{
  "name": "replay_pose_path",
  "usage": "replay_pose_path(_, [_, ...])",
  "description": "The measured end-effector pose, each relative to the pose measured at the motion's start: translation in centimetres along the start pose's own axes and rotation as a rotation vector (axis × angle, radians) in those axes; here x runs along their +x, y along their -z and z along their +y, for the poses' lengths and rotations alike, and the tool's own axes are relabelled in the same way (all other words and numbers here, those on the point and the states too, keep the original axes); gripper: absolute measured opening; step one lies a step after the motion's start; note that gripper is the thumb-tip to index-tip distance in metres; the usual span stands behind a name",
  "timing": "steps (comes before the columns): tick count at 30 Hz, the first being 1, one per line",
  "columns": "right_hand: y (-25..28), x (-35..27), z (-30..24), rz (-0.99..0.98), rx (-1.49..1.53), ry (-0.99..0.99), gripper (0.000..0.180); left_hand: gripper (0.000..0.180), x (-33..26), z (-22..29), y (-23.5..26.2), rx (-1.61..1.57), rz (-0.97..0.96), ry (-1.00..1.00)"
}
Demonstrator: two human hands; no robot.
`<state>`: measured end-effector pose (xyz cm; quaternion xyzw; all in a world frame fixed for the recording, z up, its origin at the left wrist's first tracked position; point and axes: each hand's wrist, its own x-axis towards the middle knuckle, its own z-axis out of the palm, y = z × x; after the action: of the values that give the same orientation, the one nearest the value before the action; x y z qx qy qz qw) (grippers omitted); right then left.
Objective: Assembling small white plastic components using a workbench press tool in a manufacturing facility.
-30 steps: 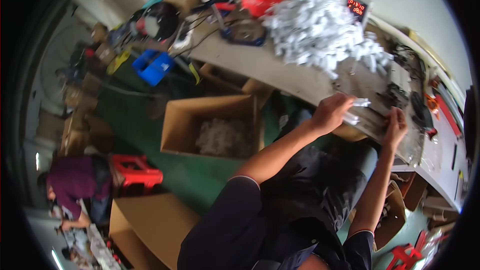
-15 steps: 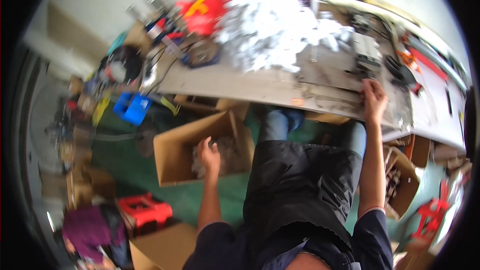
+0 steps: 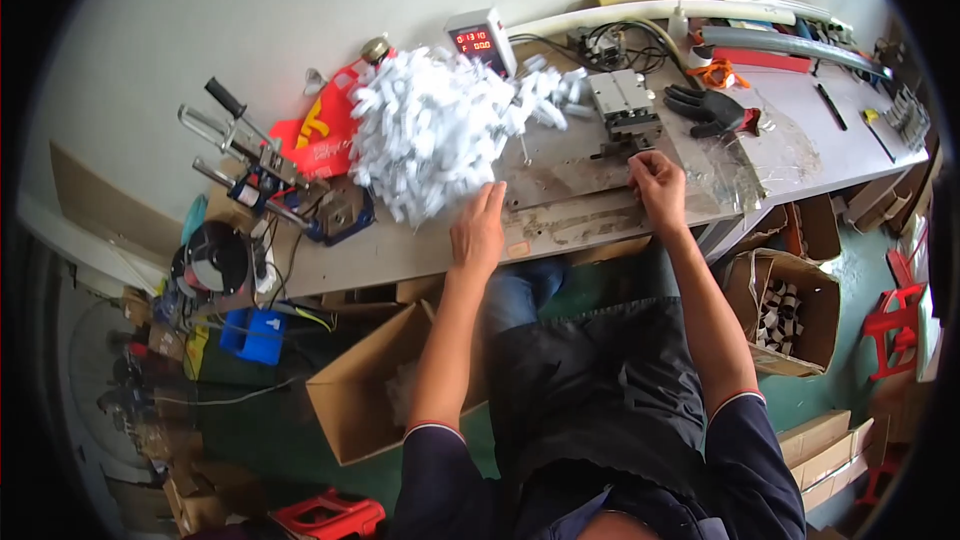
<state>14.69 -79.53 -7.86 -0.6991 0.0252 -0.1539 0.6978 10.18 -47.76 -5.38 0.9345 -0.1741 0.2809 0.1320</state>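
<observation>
At the near edge of a big heap of small white plastic-looking pieces, my left hand is open, its fingers stretched out and nothing visible in its grip. My right hand is closed in a pinch just in front of a metal press-like fixture. Whatever its fingers hold, if anything, is too small or hidden to make out. Beneath that hand lies a flat metal plate on the workbench.
Behind the heap stands a box with a red digital display. A dark glove lies right of the fixture. A lever tool stands at the left. Below the bench are a cardboard box and another holding black-and-white pieces.
My left hand has come up from over the cardboard box to the heap on the bench. My right hand stays pinched near the fixture. The view has shifted, and a person at lower left has left it.
</observation>
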Motion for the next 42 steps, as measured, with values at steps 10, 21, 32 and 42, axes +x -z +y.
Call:
replay_pose_path(10, [-0.1, -0.2, -0.9, 0.006, -0.020, 0.001, 0.018, 0.033, 0.6, -1.5, 0.1, 0.071, -0.090, -0.157])
replay_pose_path(21, [-0.2, -2.0, -1.5, -0.131, 0.075, 0.108, 0.018, 0.019, 3.3, 7.8, 2.5, -0.645, 0.240, 0.131])
replay_pose_path(32, [0.3, -4.8, -4.8, -0.336, -0.217, 0.066, 0.019, 0.027, 7.4, 10.1, -4.4, -1.722, -0.185, 0.741])
replay_pose_path(42, [2.3, -1.9, -3.7, -0.158, -0.550, 0.098, 0.024, 0.027, 11.0, 9.1, -8.1, -0.871, 0.088, 0.413])
